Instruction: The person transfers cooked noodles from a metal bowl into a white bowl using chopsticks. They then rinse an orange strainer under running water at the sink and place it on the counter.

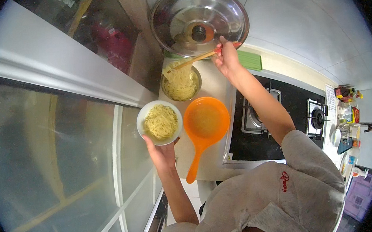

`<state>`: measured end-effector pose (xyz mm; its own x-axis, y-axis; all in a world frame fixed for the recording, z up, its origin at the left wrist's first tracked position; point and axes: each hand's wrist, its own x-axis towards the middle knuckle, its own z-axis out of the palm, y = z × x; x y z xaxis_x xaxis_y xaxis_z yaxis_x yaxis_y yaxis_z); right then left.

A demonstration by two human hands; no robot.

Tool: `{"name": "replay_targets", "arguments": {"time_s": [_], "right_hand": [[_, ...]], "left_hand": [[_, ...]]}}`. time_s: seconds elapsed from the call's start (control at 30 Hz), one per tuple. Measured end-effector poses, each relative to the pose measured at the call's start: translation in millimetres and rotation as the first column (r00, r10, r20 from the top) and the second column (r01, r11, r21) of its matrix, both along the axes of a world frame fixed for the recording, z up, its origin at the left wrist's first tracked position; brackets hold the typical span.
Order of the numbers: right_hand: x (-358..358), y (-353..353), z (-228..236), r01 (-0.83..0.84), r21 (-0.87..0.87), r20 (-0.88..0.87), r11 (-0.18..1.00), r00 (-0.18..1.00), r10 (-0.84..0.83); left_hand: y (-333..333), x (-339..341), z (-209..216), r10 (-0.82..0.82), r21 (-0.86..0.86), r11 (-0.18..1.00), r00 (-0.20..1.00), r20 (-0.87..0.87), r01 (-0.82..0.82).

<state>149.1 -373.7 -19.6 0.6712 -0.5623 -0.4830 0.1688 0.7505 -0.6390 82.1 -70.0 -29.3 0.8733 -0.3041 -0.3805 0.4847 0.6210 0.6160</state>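
My left hand (pixel 162 154) is closed around the lower side of a white bowl (pixel 140 115) with a heap of yellow noodles (pixel 161 122) in it. In my right hand (pixel 227 59) is a pair of chopsticks (pixel 198 58) with red ends, gripped near those ends. Their tips are in noodles (pixel 180 83) that hang down into a metal bowl (pixel 199 80) on the counter, just beyond the white bowl. Beside the white bowl, an orange ladle (pixel 227 114) rests on the counter, its handle pointing toward me, with cloudy liquid in it.
A large steel lid (pixel 225 6) with a black knob leans at the back, above a green object (pixel 250 60). The black gas stove (pixel 259 145) lies to the right. A glass sliding door (pixel 65 148) borders the left. Bottles and packets (pixel 348 95) stand farther right.
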Motion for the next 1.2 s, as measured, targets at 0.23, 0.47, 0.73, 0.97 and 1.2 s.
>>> {"name": "replay_targets", "arguments": {"time_s": [0.23, 0.47, 0.73, 0.97, 1.2], "right_hand": [[1, 8, 60, 0.014, -0.055, 0.034, 0.998, 0.999, -0.012], [3, 10, 104, -0.012, -0.128, 0.162, 0.992, 0.986, 0.033], [11, 8, 137, -0.014, -0.123, 0.309, 0.992, 0.95, 0.051], [12, 2, 166, 0.044, -0.118, 0.348, 0.992, 0.938, 0.0], [-20, 11, 38, 0.11, -0.069, -0.026, 0.992, 0.993, -0.112]], "left_hand": [[-4, 4, 4, 0.027, -0.029, 0.999, 0.999, 0.046, -0.025], [-4, 7, -4, 0.031, 0.016, 0.999, 0.999, 0.02, -0.031], [-6, 22, -37, -0.001, -0.001, 1.0, 1.0, 0.003, 0.001], [-9, 27, -33, -0.024, -0.017, 1.0, 0.999, 0.021, 0.025], [0, 15, -18, 0.011, -0.023, 1.0, 1.0, 0.025, -0.011]]}}
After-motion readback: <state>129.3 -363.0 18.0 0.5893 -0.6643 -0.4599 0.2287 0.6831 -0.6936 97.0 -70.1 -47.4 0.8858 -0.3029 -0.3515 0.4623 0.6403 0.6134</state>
